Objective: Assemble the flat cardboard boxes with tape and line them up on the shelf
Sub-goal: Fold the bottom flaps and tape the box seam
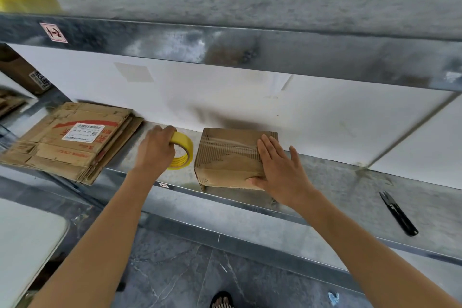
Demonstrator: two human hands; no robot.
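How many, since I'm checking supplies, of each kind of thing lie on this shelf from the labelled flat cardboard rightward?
Flat cardboard stack: 1
Yellow tape roll: 1
Assembled box: 1
Black snips: 1
Total: 4

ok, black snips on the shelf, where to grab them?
Pinch the snips across the handle's narrow width, from above and the shelf front. They lie flat, pointed blades toward the wall, blunt end nearest the edge.

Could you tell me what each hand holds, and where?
Left hand grips the yellow tape roll by its upper rim; right hand only presses flat on the brown cardboard box.
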